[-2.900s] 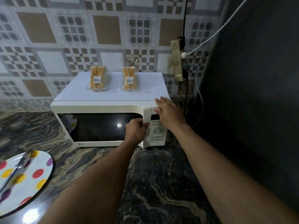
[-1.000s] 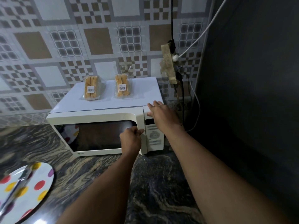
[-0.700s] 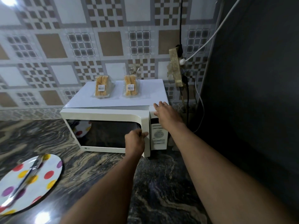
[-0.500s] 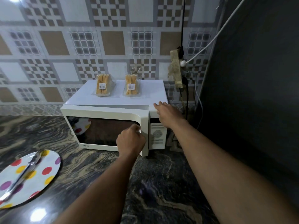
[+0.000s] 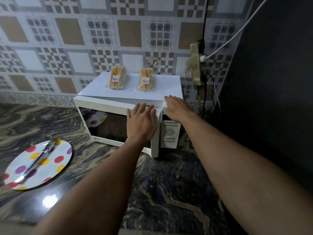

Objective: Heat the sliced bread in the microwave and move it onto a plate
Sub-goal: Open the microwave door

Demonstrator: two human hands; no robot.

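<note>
A white microwave [image 5: 101, 89] stands against the tiled wall. Its door [image 5: 108, 126] is swung out a little at the right edge. My left hand [image 5: 141, 123] lies flat on the door's right side, fingers spread. My right hand [image 5: 177, 108] rests open on the microwave's top right corner, above the control panel [image 5: 170, 134]. Two clear packs of sliced bread [image 5: 116, 78] [image 5: 146, 79] stand on top of the microwave. A white plate with coloured dots [image 5: 57, 161] lies on the counter at the left.
Metal tongs [image 5: 36, 162] lie across the plate. A taped power strip with plugged cables [image 5: 195, 65] hangs on the wall right of the microwave. A dark surface [image 5: 271, 82] fills the right side. The counter [image 5: 169, 192] is dark marbled stone.
The door has come ajar at its right edge. My left hand let go of the door edge and now lies flat on the door front. My right hand stayed on the top corner.
</note>
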